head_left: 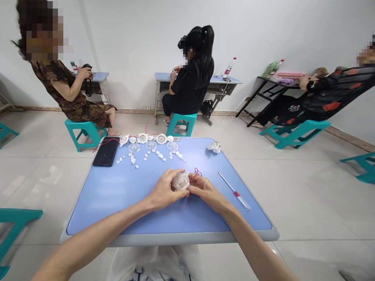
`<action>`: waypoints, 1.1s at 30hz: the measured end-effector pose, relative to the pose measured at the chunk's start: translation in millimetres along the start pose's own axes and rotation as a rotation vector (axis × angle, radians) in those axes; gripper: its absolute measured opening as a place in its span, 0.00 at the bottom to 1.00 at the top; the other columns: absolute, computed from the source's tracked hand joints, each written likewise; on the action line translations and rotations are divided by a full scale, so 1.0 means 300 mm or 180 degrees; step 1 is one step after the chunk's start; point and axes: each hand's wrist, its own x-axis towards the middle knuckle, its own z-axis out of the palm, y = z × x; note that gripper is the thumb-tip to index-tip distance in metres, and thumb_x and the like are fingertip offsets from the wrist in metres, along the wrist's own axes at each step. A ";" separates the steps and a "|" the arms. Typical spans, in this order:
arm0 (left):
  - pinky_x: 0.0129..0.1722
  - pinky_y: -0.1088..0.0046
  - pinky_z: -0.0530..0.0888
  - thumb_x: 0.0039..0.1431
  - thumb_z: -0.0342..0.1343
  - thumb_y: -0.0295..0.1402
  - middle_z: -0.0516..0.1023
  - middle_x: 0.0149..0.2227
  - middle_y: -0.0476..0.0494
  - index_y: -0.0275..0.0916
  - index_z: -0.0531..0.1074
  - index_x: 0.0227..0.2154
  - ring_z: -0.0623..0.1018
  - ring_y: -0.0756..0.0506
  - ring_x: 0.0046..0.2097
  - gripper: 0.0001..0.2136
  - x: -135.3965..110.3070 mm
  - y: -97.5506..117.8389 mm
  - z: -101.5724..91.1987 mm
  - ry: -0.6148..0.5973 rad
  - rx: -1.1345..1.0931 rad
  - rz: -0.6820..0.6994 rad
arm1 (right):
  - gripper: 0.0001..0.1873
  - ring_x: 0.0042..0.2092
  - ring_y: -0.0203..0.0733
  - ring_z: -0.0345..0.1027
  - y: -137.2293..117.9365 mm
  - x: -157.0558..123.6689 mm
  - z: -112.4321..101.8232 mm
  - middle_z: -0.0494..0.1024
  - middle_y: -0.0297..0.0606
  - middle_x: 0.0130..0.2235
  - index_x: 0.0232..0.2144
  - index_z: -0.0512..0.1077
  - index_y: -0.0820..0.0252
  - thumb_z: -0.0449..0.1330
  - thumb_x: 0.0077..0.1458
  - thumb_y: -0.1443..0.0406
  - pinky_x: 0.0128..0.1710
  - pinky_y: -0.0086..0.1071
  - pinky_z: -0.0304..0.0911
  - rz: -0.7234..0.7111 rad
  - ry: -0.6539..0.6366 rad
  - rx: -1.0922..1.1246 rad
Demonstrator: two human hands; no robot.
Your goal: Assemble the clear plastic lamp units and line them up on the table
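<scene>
My left hand [165, 188] is closed around a round white plastic gear housing [181, 181], thumb below and fingers above. My right hand [207, 192] pinches at the right edge of the same housing, its fingertips partly hidden. Thin red wires [198, 172] loop up beside my right fingers. Both hands are just above the middle of the blue table [117, 207]. Along the far edge lie several white round parts [143, 138] with red wires, clear round covers [151, 145] and small white gears [160, 155].
A screwdriver [234, 192] with a clear and red handle lies at the right. A black phone [106, 151] is at the far left corner, a crumpled white lump [215, 146] at the far right. Teal stools [181, 121] and seated people are beyond the table.
</scene>
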 end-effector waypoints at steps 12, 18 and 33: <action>0.35 0.75 0.68 0.50 0.62 0.31 0.71 0.39 0.45 0.38 0.70 0.47 0.71 0.48 0.37 0.19 -0.021 -0.026 -0.005 -0.0038 -0.0044 0.0066 | 0.17 0.34 0.36 0.68 0.014 -0.015 0.048 0.74 0.36 0.34 0.39 0.69 0.56 0.65 0.53 0.53 0.32 0.31 0.67 -0.0265 0.0150 -0.0171; 0.33 0.76 0.68 0.49 0.61 0.31 0.72 0.35 0.47 0.36 0.70 0.43 0.70 0.49 0.33 0.17 -0.019 -0.017 -0.006 -0.0130 0.0086 0.0025 | 0.16 0.32 0.36 0.66 0.019 -0.021 0.050 0.72 0.34 0.33 0.36 0.68 0.56 0.66 0.51 0.54 0.31 0.31 0.66 -0.0291 0.0226 -0.0249; 0.33 0.76 0.68 0.50 0.61 0.33 0.72 0.37 0.47 0.38 0.69 0.43 0.71 0.49 0.34 0.17 -0.017 -0.015 -0.002 -0.0193 0.0144 0.0062 | 0.17 0.34 0.38 0.67 0.003 -0.018 0.041 0.73 0.35 0.34 0.36 0.68 0.55 0.64 0.52 0.52 0.34 0.33 0.66 -0.0348 0.0095 -0.0337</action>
